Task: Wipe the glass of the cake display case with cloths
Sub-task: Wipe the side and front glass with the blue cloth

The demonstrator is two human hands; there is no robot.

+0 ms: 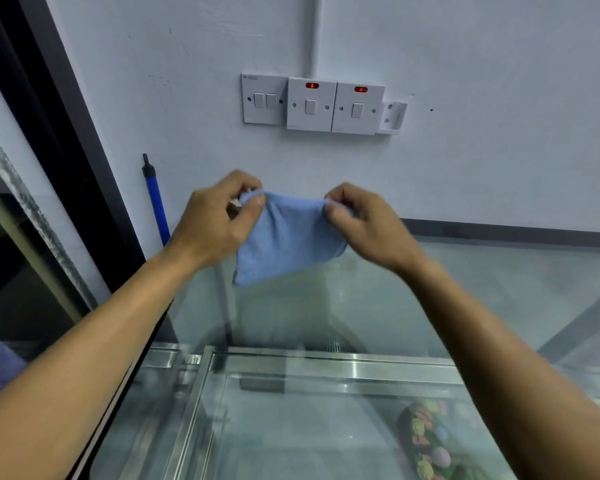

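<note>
Pinching the blue cloth (284, 240) by its top corners, both hands (215, 220) hold it above the glass (326, 306), equally near.

You are working in even, cool, fairly bright light with no hard shadows on the wall (465, 64). The glass top (326, 306) in the lower half of the frame carries a pale milky sheen and soft reflections, and the steel frame (326, 362) shows bright streaks. The dark door frame (49, 98) at upper left bows from wide-angle distortion. Your right hand (368, 223) is slightly motion-blurred. The decorated cake (426, 441) at lower right looks soft through the glass.
</note>
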